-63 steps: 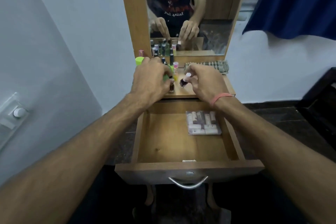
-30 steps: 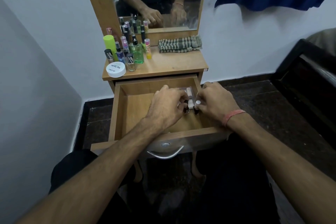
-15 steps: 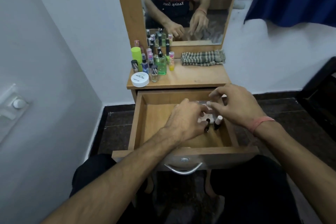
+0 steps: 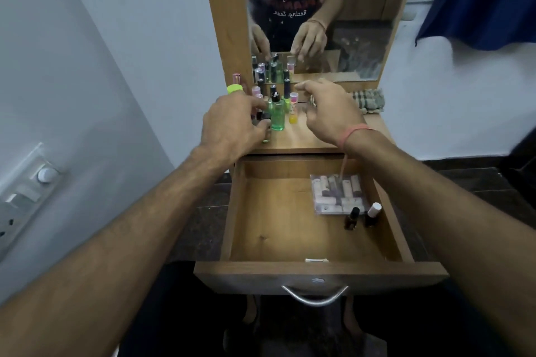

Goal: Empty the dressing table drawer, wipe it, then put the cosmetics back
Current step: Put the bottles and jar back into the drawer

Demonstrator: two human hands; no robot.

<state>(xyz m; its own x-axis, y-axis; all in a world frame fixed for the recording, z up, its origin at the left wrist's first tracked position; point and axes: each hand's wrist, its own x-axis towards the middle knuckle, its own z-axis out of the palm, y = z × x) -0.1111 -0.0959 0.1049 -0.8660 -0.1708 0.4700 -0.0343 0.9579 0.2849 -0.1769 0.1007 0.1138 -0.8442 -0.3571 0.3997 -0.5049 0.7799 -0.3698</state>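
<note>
The wooden dressing table drawer stands pulled fully out toward the person, its long axis running left to right, with a curved metal handle on its front panel. Behind it the wooden tabletop carries a tall wood-framed mirror along its back edge; the glass reflects a dark shirt bearing pale reversed script too blurred to read. A folded green-and-white checked cloth lies at the tabletop's back right corner. In the drawer's back right corner a flat clear plastic pack of small pale tubes lies face up; any print on it is too small to read. Just in front of the pack, by the right wall, two small dark nail-polish bottles stand upright side by side, one with a black cap and one with a white cap. At the tabletop's back left a cluster of upright cosmetics includes a clear green glass bottle with a black cap, a lime-green capped tube and a small yellow pot; no label is legible. The left hand curls its fingers round a small bottle beside the green glass one. The right hand hovers above the tabletop with loosely bent fingers, grasping nothing.
</note>
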